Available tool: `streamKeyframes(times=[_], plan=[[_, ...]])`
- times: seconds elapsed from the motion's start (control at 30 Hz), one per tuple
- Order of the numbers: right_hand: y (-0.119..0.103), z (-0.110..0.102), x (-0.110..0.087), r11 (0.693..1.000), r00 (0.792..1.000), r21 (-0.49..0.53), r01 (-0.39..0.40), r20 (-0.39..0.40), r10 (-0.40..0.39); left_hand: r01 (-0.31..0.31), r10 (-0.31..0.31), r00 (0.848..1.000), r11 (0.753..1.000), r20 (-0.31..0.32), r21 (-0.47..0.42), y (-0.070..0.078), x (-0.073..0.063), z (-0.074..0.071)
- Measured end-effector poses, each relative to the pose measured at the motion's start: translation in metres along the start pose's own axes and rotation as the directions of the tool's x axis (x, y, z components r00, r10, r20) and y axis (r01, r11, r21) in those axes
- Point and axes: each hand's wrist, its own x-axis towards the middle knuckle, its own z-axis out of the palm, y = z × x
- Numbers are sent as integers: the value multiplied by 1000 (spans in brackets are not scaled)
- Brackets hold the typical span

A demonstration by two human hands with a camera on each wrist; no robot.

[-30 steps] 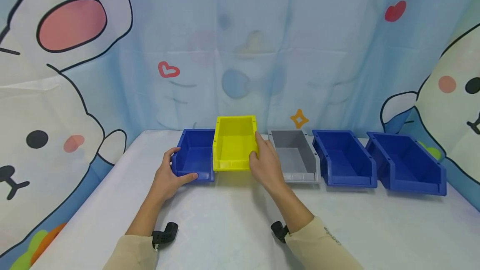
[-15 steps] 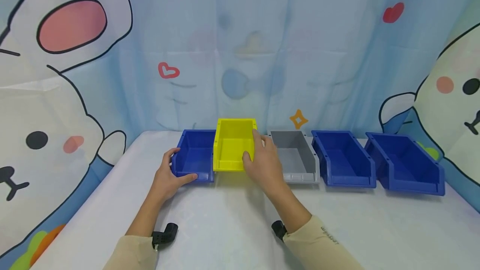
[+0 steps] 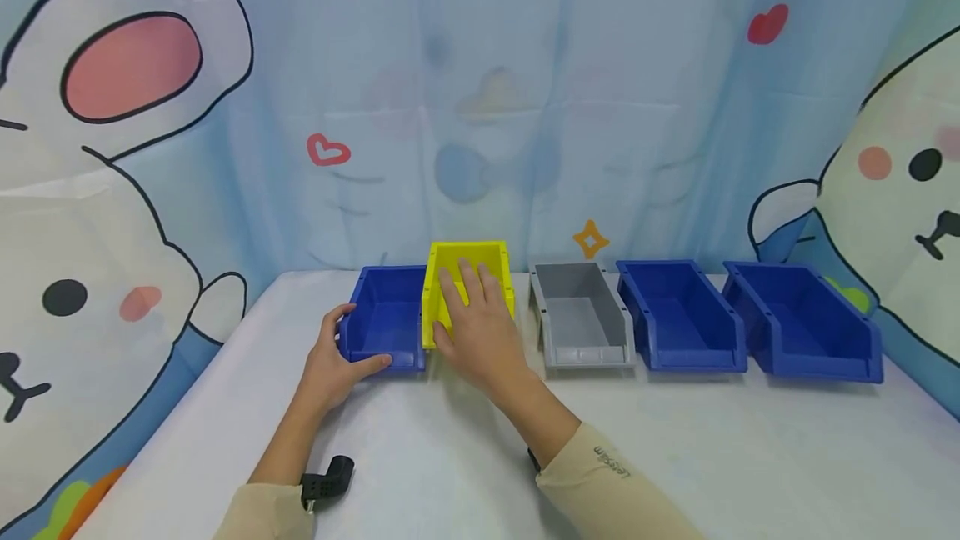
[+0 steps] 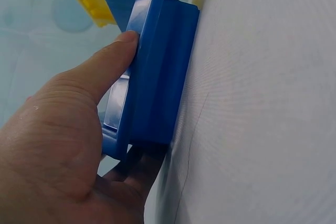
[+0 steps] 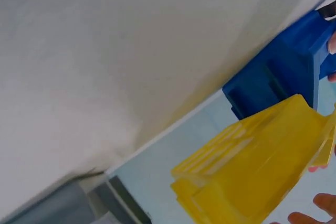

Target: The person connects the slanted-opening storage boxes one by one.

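At the left of the row, a blue storage bin point(image 3: 390, 315) sits on the white table. My left hand point(image 3: 333, 369) grips its left side, thumb on the front lip, as the left wrist view shows the thumb on the bin's front point(image 4: 157, 72). A yellow storage bin point(image 3: 468, 252) stands against the blue bin's right side, raised above the table in the right wrist view. Over the yellow bin's opening, my right hand point(image 3: 483, 344) lies with fingers spread and straight. Whether it touches the inside is hidden. Its fingertips point(image 5: 325, 203) show beside the yellow bin.
Right of the yellow bin, past a gap, stand a grey bin point(image 3: 581, 307), a blue bin point(image 3: 682, 315) and another blue bin point(image 3: 806, 323). A cartoon-printed curtain point(image 3: 487, 65) hangs behind the table point(image 3: 420, 473).
My right hand has let go of the yellow bin's right wall and moved left over its opening, fingers now spread. The left hand keeps its grip on the blue bin. The head view shifted slightly.
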Motion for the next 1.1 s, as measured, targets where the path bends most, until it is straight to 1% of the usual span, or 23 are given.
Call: streamKeyframes(times=[0.1,0.17,0.23,0.33,0.6,0.83,0.93,1.1], plan=[[-5,3,3,995,993,98,-36,114,24,4,-4,1000,1000,-3,4,-1,-2,0],[-7,4,6,986,979,148,-75,200,44,7,-7,1000,1000,0,7,-2,-3,0],[-8,4,8,979,960,175,-105,274,54,8,-8,1000,1000,6,8,-2,-3,0],[-7,3,12,974,944,194,-118,327,49,10,-10,1000,1000,12,2,-1,-3,-1],[-6,0,17,968,921,215,-132,388,39,16,-16,1000,1000,7,7,-1,-2,-3],[-6,3,17,967,905,201,-154,421,57,16,-16,1000,1000,10,9,-2,-2,-2],[-5,4,16,966,901,197,-165,428,67,10,-10,1000,1000,9,6,-1,-2,-1],[-4,5,15,962,902,208,-177,426,74,1,-2,1000,1000,14,7,0,-1,0]])
